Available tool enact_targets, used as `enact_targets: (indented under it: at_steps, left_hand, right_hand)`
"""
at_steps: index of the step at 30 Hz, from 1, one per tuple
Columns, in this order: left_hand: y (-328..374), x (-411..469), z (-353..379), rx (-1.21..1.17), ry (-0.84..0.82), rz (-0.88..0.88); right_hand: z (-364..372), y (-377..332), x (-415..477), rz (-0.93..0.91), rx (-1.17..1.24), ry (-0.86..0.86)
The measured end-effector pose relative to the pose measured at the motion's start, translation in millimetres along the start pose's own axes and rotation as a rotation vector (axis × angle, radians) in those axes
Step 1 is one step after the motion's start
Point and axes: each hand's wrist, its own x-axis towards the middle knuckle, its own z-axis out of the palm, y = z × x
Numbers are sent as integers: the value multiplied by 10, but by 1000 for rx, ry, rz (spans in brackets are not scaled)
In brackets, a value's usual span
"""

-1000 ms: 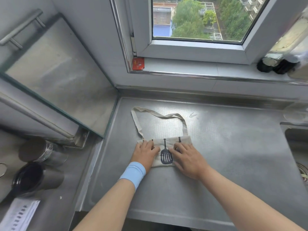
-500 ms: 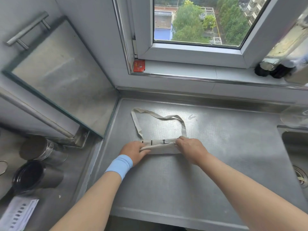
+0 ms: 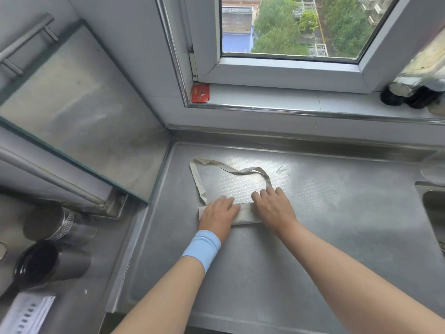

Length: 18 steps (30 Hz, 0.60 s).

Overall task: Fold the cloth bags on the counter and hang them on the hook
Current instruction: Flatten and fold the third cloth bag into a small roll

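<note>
I judge the task is about half done for this one bag: the cloth bag [image 3: 245, 214] lies just in front of me on the counter [image 3: 325, 249], already folded into a narrow flat strip, but its long handles [image 3: 199, 182] are not yet tucked and lie as a loose loop on the steel toward 12 o'clock. I see no hook and no second bag, so all the hanging is left to do. My left hand [image 3: 218, 214], above the blue wristband [image 3: 202, 248], lies flat on the 9 o'clock half of the strip, fingers nearly straight, pressing and gripping nothing. My right hand [image 3: 272, 206] presses the 3 o'clock end in the same way, fingers stretched and a little spread, their tips reaching past the far edge to where a handle begins. Farther, at 12 o'clock, a small red packet [image 3: 200, 93] stands on the window sill [image 3: 289, 98]
</note>
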Motion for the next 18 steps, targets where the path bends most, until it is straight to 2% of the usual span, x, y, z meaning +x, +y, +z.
enact_targets:
  at_steps: [2, 4, 6, 10, 14, 18]
  left_hand:
    - [38, 9, 122, -34, -155, 22]
    - [23, -12, 234, -32, -198, 25]
    - [5, -53, 273, -12, -210, 51]
    - [-230, -115, 336, 72, -164, 58]
    - [-417, -140, 321, 68, -238, 104]
    - [-469, -170, 274, 26, -239, 85]
  right_hand:
    - [32, -84, -9, -42, 42, 50]
    - [109, -183, -64, -60, 172, -2]
    - [200, -202, -141, -68, 294, -120]
    - [272, -47, -238, 12, 342, -275]
    - [314, 64, -304, 24, 336, -268]
    - [330, 30, -275, 41, 317, -259]
